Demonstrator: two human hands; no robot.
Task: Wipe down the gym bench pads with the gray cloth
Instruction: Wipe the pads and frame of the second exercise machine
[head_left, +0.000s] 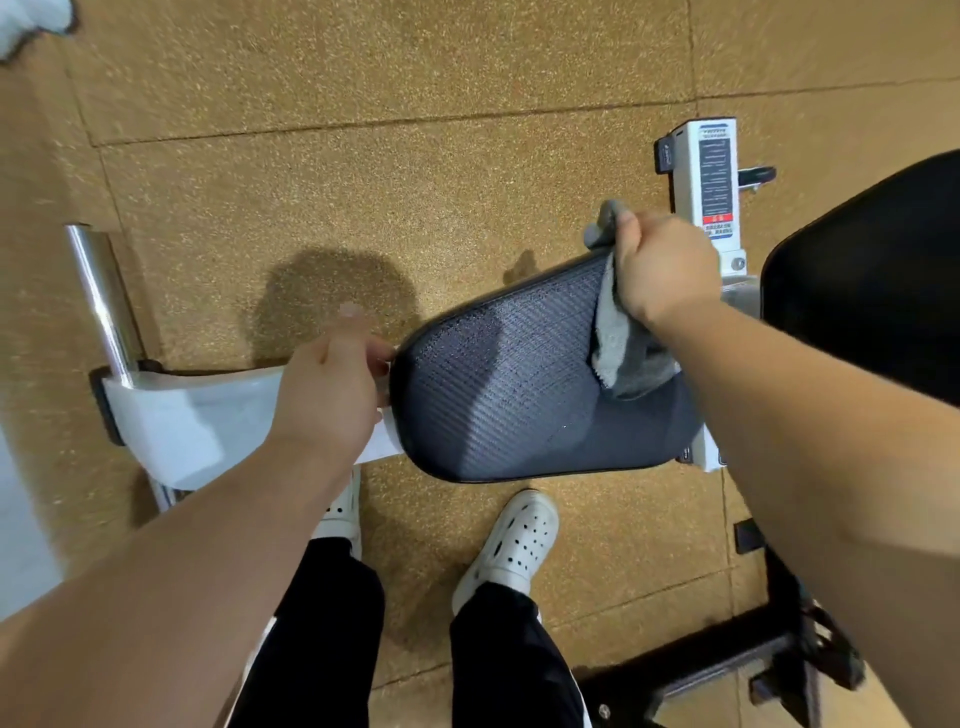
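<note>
A dark textured seat pad (509, 384) of the gym bench lies in the middle of the view. My right hand (662, 270) is closed on the gray cloth (621, 353) at the pad's far right corner; the cloth hangs down over the pad's surface, and a bit of it sticks out above my fist. My left hand (332, 384) grips the pad's narrow left end where it meets the white frame. A second, larger black pad (872, 291) fills the right edge of the view, partly hidden by my right forearm.
The bench's white frame (197, 415) runs left to a chrome bar (104, 296). A white upright post with a label (714, 182) stands behind the pads. Black frame bars (727, 660) lie on the brown speckled floor at lower right. My feet in white clogs stand just below the seat pad.
</note>
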